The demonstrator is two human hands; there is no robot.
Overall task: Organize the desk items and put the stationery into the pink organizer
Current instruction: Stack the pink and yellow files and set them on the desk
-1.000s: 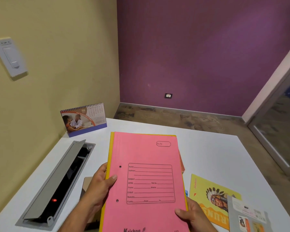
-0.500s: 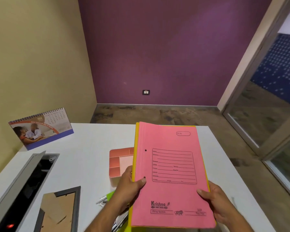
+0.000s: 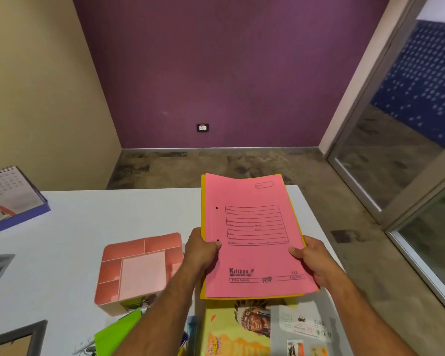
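White desk (image 3: pixel 75 222) carries one pink organizer (image 3: pixel 139 268); left hand (image 3: pixel 201 249) and right hand (image 3: pixel 311 255) each grip two stacked folders (image 3: pixel 254 237).

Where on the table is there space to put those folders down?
Bare white table lies between the calendar and the pink organizer, up to the far edge. The near side is crowded with the yellow booklet, green paper and picture frame.

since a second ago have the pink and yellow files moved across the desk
Yes. The files, gripped by the left hand and right hand, have shifted rightward across the white desk, from near the calendar side toward the desk's right edge.
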